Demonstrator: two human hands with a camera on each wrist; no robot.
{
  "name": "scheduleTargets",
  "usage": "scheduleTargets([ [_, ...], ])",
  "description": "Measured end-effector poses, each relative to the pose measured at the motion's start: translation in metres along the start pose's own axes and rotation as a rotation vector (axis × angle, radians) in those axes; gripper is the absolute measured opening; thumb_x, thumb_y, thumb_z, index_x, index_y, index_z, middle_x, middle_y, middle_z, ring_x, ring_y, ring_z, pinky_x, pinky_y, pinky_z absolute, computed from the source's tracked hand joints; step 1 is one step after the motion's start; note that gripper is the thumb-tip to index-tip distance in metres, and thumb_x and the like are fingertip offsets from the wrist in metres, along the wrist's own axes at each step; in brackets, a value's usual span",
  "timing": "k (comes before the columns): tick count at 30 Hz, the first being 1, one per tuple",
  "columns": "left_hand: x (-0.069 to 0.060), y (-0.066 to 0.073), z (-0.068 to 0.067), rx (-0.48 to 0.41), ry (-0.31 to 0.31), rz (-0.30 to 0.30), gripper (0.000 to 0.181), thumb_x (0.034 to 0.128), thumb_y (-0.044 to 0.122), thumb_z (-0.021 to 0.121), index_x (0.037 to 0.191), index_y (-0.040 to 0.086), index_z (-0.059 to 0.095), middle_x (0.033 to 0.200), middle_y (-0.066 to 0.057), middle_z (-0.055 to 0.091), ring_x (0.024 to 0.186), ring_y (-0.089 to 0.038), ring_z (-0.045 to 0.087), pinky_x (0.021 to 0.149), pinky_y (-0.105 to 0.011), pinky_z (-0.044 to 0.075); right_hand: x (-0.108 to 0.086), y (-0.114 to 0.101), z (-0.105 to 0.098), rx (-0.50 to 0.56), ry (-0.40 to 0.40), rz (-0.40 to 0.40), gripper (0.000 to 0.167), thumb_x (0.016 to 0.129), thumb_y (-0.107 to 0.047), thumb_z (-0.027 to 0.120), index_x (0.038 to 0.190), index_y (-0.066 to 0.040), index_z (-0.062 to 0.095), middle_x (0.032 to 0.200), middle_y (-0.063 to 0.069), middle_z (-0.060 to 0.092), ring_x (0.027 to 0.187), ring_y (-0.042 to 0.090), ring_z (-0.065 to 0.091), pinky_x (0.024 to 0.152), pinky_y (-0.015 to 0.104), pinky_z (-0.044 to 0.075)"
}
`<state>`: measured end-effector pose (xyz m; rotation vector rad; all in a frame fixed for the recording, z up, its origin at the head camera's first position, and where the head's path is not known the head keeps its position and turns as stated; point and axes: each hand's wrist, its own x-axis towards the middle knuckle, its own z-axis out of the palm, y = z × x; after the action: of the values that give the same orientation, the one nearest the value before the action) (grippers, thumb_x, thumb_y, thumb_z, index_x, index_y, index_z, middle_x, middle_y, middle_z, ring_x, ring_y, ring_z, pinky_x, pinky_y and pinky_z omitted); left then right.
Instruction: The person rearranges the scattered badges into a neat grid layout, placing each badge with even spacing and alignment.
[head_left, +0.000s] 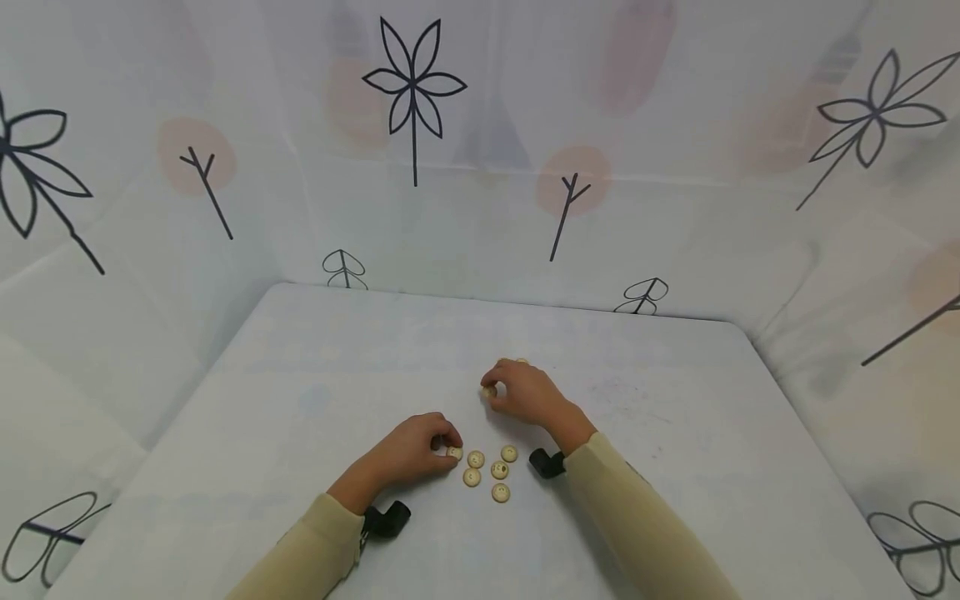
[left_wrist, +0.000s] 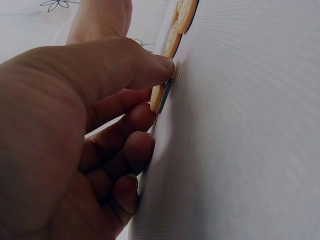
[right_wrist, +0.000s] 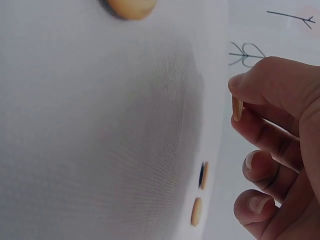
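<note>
While raised above the table (head_left: 322, 375), right-hand disc (right_wrist: 237, 107): pinched by opposite edges of the rim, just left of the right palm; seen almost edge-on, so judged roughly level.
Right hand (head_left: 528, 396): thumb and index finger set apart by only the disc's width, with firm hold of that one disc; other fingers loosely curled, nothing visible in them.
Far pair (right_wrist: 200, 192): on the table, to the far side and slightly right of the right-hand disc; partly hidden by the right hand from above.
Left-hand disc (head_left: 454, 453): at table level, pinched between left thumb and index finger; full contact with the surface cannot be told.
Left hand (head_left: 412, 450): parted only by the disc's width at thumb and index finger; remaining fingers bent close to the table, empty.
Near group (head_left: 499, 471): five loose discs, just right of the left fingers; two on the left, three in a near-to-far row on the right.
Long axis: none, round outlines throughout.
Nearer hand: right for the far pair, left for the near group.
Deciding relation, as judged: offset from right-hand disc to far pair, far and slightly right; exact height cannot be told.
</note>
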<state>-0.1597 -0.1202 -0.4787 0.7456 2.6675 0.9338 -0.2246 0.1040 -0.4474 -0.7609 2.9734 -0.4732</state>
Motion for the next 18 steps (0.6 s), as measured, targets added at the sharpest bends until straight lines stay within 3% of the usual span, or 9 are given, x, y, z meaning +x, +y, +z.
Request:
scheduleTargets([
  [18,0.000,0.000,0.000,0.000,0.001,-0.007,0.011,0.0863,0.028,0.071,0.096,0.023,0.069,0.087,0.014,0.057,0.082,-0.007,0.052,0.076,-0.025,0.045,0.018,0.009,-0.001,0.039,-0.019,0.034,0.027,0.088,-0.023,0.066,0.115,-0.018,0.069,0.113,-0.003,0.066,0.111,0.019,0.061,0.097,0.040,0.047],
])
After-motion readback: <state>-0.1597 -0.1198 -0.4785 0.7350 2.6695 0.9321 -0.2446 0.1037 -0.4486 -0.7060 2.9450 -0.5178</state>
